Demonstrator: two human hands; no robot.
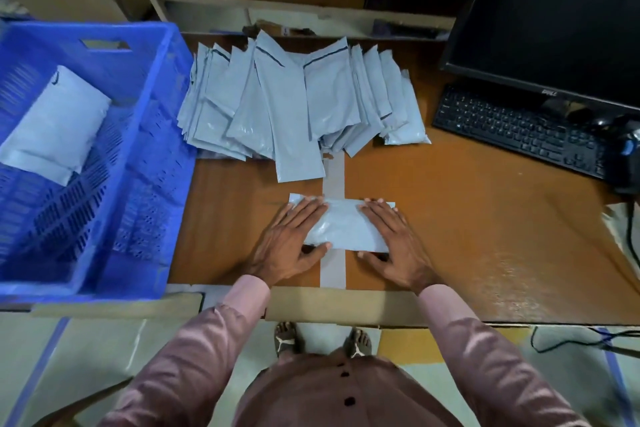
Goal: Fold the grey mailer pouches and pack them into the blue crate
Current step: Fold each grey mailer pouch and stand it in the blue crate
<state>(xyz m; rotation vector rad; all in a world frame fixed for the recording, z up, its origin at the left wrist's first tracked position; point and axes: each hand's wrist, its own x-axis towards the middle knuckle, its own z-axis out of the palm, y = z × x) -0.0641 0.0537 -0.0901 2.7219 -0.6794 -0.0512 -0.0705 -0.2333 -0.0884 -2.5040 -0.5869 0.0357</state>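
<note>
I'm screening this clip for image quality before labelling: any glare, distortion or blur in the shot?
Head view: wide-angle distortion bows the blue crate and table edges; glare patches shine on the brown tabletop at right; the pouch under the left hand and right hand is fairly sharp; the far corners and background look soft and dim; the monitor is dark.

My one camera sits on my head, looking steeply forward and down over the brown surface (450,218). It is wide-angle and close: my sleeves fill the lower frame, my feet show at bottom centre, the blue crate (145,156) bends along the left edge.
</note>
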